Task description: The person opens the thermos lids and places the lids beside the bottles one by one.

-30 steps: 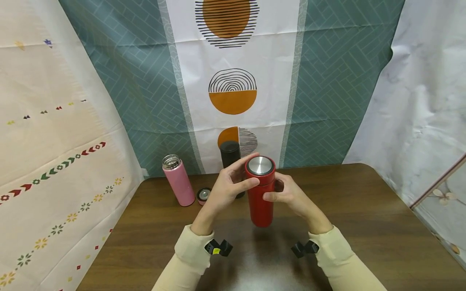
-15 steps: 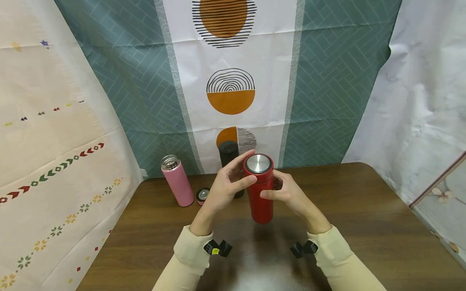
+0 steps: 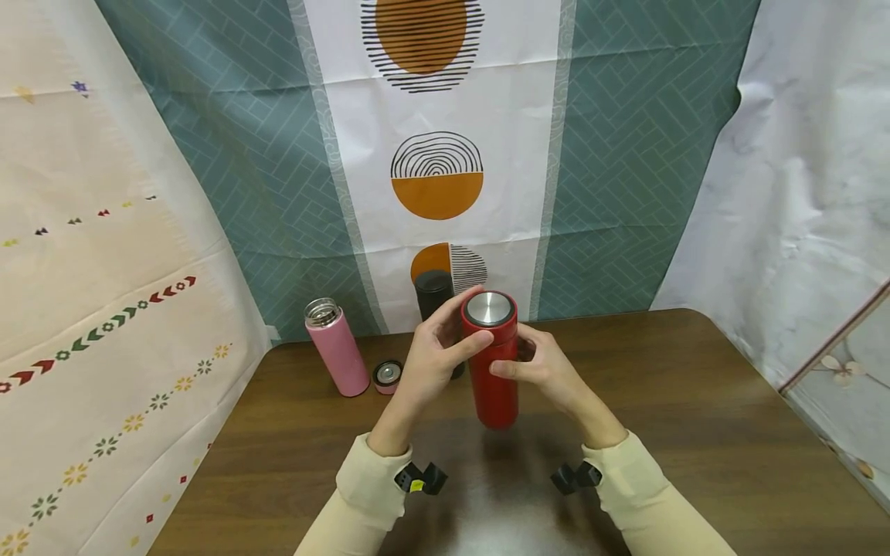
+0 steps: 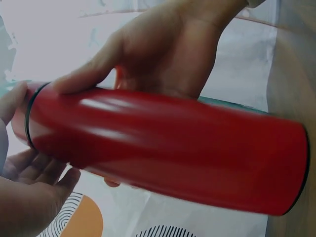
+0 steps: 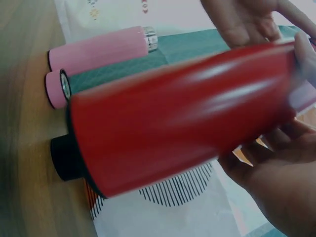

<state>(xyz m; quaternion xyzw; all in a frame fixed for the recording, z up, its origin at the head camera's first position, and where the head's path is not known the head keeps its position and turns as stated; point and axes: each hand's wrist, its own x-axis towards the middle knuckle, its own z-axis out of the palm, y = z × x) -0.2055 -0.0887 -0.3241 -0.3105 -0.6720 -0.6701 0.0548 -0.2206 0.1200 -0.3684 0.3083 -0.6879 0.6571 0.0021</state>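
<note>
A red thermos with a steel-topped lid is held upright between both hands, its base above the table and a dark shadow beneath. My left hand grips the lid end, thumb on the near side and fingers reaching round the back. Lower on the body, my right hand grips the thermos with its thumb in front and its fingers wrapped behind. In the left wrist view a black ring marks the seam between lid and body.
Left of the hands, a pink thermos stands uncapped, its steel neck showing. Its pink lid lies upturned next to it. A black thermos stands behind my left hand, partly hidden. Patterned cloth hangs along the back of the wooden table.
The red thermos and both hands have risen very slightly, with the grip unchanged. The whole head view has shifted a little to the left.
</note>
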